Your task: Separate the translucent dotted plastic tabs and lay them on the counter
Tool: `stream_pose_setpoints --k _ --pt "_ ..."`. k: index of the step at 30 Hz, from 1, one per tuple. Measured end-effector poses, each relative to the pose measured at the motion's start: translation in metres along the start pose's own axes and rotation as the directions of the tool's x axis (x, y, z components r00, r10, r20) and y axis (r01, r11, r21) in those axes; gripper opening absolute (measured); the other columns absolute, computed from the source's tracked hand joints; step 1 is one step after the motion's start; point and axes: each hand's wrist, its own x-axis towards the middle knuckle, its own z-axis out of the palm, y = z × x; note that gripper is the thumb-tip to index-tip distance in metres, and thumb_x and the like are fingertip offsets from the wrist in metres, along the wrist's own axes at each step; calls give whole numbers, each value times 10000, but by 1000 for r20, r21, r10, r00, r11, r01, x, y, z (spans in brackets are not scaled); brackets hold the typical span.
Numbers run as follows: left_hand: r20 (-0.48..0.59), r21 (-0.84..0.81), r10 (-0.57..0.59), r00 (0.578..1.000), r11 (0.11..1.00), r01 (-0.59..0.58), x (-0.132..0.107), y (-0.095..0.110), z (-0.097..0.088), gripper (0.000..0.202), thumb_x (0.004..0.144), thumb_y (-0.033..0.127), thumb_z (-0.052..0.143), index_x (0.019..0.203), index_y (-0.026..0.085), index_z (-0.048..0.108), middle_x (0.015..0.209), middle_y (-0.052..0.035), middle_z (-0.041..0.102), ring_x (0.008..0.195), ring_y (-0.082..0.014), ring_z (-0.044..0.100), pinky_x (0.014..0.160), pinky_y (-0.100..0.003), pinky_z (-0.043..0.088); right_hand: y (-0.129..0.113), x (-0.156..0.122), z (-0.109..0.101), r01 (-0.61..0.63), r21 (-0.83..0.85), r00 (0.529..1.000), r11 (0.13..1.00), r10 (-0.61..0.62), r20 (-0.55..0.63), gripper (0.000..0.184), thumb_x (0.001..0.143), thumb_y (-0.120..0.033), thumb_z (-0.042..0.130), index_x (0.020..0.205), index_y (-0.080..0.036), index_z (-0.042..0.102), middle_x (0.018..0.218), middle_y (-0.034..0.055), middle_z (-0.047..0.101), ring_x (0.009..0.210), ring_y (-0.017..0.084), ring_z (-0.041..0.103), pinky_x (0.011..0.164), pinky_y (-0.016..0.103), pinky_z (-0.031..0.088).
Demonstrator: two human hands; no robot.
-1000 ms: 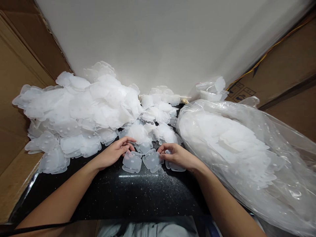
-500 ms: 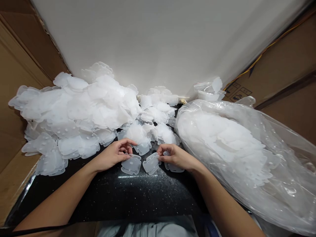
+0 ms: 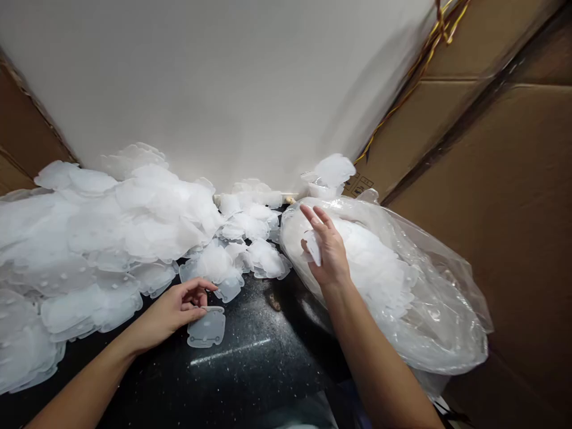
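My left hand [image 3: 183, 307] is closed, pinching the top edge of a translucent plastic piece [image 3: 207, 329] with rounded corners and small holes, low over the black tabletop. A small heap of like pieces [image 3: 217, 262] lies just beyond its fingers. My right hand [image 3: 330, 256] is raised in front of the large clear bag [image 3: 447, 339], palm turned left and fingers extended. A whitish plastic piece [image 3: 314, 247] sits in it by the thumb and palm; I cannot tell if it is one or more.
A large pile of translucent pieces [image 3: 111, 220] spreads along the left. Smaller heaps [image 3: 250, 223] lie toward the wall [image 3: 223, 89]. A white piece [image 3: 335, 170] shows at the small bag at the back. Cardboard boxes [image 3: 504, 196] stand at right, with yellow wires [image 3: 397, 107].
My right hand has left the tabletop and risen right to the bag, taking plastic from beside the left hand's piece. My left hand keeps its piece. The view has swung right.
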Motion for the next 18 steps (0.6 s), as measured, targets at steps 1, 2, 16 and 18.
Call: stream_pose_setpoints --k 1,2,16,18 --pt "-1 3 -4 1000 1000 4 0 0 0 395 778 387 656 1126 207 604 838 -2 548 735 -162 536 684 -284 455 3 0 1 -7 20 1000 1000 7 4 463 718 -428 706 1125 -295 529 1222 1 656 629 109 530 520 227 408" --pt "-2 2 -12 1000 1000 12 0 0 0 389 776 382 657 1121 210 610 846 -3 552 743 -164 540 691 -284 457 9 -2 2 -37 29 999 999 36 32 447 694 -425 731 1073 -265 555 1146 20 688 605 110 527 518 232 409" --pt "-98 -53 -23 995 998 18 1 -8 5 367 775 333 646 1105 174 616 837 -8 598 745 -161 584 701 -289 453 73 -34 16 392 -791 797 470 256 547 211 857 -363 597 931 -201 710 714 35 665 674 191 596 624 276 396" --pt "-117 -53 -28 993 998 22 0 -8 6 354 790 358 632 1091 173 628 829 -12 611 774 -176 601 707 -291 458 73 -41 21 412 -854 816 318 288 501 285 857 -399 623 1035 -188 693 709 55 668 674 215 605 602 285 366"
